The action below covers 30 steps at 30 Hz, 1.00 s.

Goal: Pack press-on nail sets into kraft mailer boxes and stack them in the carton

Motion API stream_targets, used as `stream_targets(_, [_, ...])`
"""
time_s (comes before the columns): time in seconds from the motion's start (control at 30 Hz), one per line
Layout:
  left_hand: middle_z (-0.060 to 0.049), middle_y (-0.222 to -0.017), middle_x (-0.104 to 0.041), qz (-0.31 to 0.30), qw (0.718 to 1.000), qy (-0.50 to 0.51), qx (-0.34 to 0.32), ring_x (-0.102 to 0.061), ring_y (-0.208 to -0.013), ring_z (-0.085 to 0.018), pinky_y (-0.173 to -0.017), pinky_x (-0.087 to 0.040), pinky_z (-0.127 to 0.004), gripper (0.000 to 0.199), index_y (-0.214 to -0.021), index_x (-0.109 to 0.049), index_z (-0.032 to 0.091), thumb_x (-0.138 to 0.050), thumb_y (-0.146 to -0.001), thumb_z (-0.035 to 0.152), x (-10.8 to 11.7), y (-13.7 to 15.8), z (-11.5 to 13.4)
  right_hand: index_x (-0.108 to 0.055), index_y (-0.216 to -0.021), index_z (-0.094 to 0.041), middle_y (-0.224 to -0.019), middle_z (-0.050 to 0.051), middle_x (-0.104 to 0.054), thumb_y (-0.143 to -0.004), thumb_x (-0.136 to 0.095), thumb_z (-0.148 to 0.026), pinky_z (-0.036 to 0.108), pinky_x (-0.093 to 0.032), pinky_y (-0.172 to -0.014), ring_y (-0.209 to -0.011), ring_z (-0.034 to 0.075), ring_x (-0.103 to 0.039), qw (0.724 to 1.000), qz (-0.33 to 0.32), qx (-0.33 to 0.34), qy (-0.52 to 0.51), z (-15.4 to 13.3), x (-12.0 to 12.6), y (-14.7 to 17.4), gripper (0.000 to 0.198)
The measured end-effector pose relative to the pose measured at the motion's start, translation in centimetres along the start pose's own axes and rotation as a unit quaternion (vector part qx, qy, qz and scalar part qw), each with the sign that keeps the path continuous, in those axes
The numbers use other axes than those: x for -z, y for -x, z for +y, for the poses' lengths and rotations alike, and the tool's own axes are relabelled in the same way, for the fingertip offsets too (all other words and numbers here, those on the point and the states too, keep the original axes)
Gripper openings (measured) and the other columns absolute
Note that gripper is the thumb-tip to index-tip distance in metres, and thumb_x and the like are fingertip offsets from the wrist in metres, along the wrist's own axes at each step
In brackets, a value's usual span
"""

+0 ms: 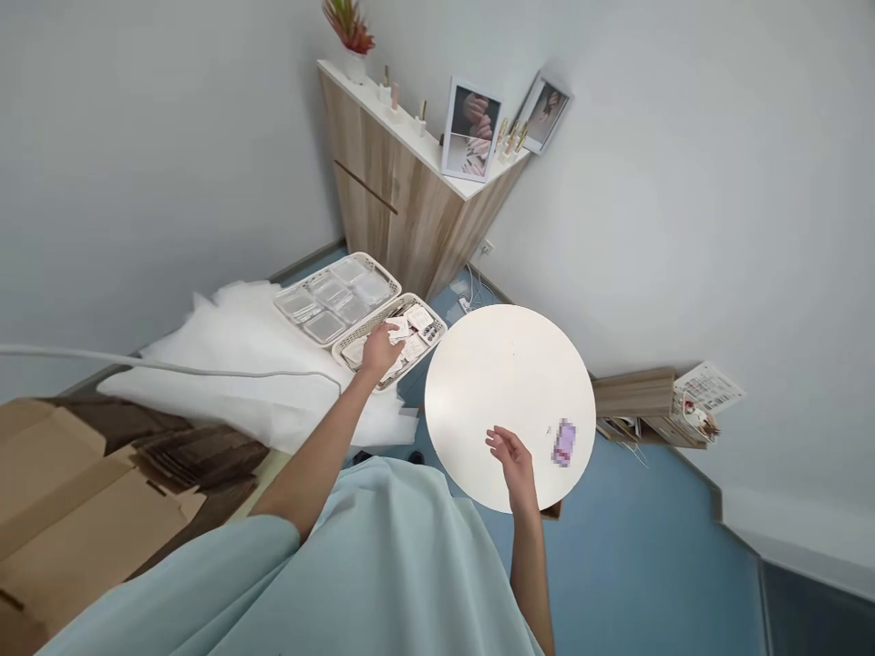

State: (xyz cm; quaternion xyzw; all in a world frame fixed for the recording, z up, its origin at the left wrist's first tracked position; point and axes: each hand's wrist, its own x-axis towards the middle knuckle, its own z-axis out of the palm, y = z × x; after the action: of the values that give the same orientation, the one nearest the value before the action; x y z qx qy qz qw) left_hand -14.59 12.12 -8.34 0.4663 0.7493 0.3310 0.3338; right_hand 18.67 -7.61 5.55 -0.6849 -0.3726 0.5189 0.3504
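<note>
My left hand (381,351) reaches into a white perforated basket (340,352) and touches the small white cards or packets (414,349) in it. Its thumb and a finger are apart, with white packets around them; the other fingers are partly hidden. Over the near part of a round white table (509,392) is my right hand (514,460), its fingers loosely spread with nothing in them. A blurred-out purple item (564,443) lies on the tabletop to its right.
A second basket (393,284) holds several clear flat boxes (332,290). White foam sheeting (225,337) and an open cardboard box (88,510) are at the left. Behind stands a wooden cabinet (403,191) with picture frames (471,129) and small bottles. A low shelf (635,394) is at the right.
</note>
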Motion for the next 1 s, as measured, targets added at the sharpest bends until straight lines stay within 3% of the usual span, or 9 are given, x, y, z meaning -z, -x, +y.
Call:
stream_targets(0.13, [-0.025,-0.165,-0.056,-0.056,0.990,-0.124,-0.039,-0.054,-0.151,-0.043,-0.125,-0.046,-0.054,0.064,-0.149,-0.062,0.010,-0.065,-0.086,0.014,-2.1,-3.6,-1.4,-0.080,-0.127,-0.022,-0.137,0.017,-0.081,-0.087,-0.085,-0.072,0.052,-0.059,-0.113,-0.127,0.035,-0.078,0.997,0.066,-0.023,-0.021,1.3,-1.8,2.2,0.064])
stream_targets(0.23, [-0.028,-0.170,-0.049,-0.092,0.977,-0.177,-0.073,-0.047,-0.156,-0.045,-0.126,-0.044,-0.055,0.074,-0.159,-0.054,0.004,-0.062,-0.085,0.010,-3.2,-4.6,-2.4,-0.081,-0.127,-0.022,-0.137,0.016,-0.081,-0.086,-0.085,-0.072,0.053,-0.060,-0.114,-0.128,0.036,-0.077,0.994,0.098,-0.031,-0.032,1.9,-2.6,3.8,0.064])
stream_targets(0.4, [-0.030,-0.160,-0.060,-0.102,0.962,-0.233,-0.098,-0.054,-0.147,-0.044,-0.118,-0.049,-0.054,0.062,-0.155,-0.057,-0.001,-0.049,-0.094,0.009,-3.6,-4.7,-3.4,-0.081,-0.125,-0.022,-0.136,0.017,-0.081,-0.083,-0.087,-0.074,0.054,-0.060,-0.114,-0.126,0.036,-0.078,0.989,0.133,-0.040,-0.043,1.9,-2.6,5.2,0.066])
stream_targets(0.57, [-0.029,-0.129,-0.076,-0.076,0.965,-0.236,-0.080,-0.066,-0.134,-0.042,-0.110,-0.054,-0.052,0.043,-0.134,-0.073,0.004,-0.047,-0.104,0.017,-2.4,-4.6,-3.1,-0.081,-0.125,-0.024,-0.137,0.016,-0.081,-0.085,-0.086,-0.072,0.054,-0.059,-0.116,-0.128,0.035,-0.077,0.991,0.120,-0.030,-0.042,1.2,-2.2,5.1,0.063])
stream_targets(0.67, [-0.027,-0.124,-0.078,-0.042,0.971,-0.230,-0.055,-0.071,-0.127,-0.042,-0.103,-0.057,-0.051,0.041,-0.130,-0.077,0.009,-0.046,-0.108,0.025,-1.3,-4.4,-2.7,-0.081,-0.123,-0.024,-0.135,0.015,-0.082,-0.087,-0.084,-0.071,0.053,-0.059,-0.114,-0.125,0.034,-0.078,0.994,0.105,-0.018,-0.039,1.2,-1.9,4.2,0.060])
stream_targets(0.87, [-0.021,-0.113,-0.084,0.053,0.996,-0.067,-0.002,-0.077,-0.112,-0.040,-0.103,-0.057,-0.050,0.035,-0.115,-0.082,0.015,-0.064,-0.100,0.041,0.4,-1.9,-0.4,-0.081,-0.122,-0.023,-0.133,0.016,-0.082,-0.084,-0.085,-0.070,0.052,-0.059,-0.110,-0.122,0.034,-0.079,0.999,0.032,0.008,-0.030,0.8,-0.1,1.1,0.061])
stream_targets(1.0, [-0.014,-0.095,-0.083,0.024,0.989,0.145,0.012,-0.078,-0.096,-0.033,-0.090,-0.060,-0.042,0.034,-0.089,-0.079,0.019,-0.080,-0.084,0.053,-0.4,2.2,3.2,-0.081,-0.122,-0.025,-0.132,0.013,-0.082,-0.090,-0.081,-0.065,0.050,-0.059,-0.111,-0.121,0.032,-0.078,0.998,-0.023,0.044,-0.030,-0.4,1.3,-0.9,0.051])
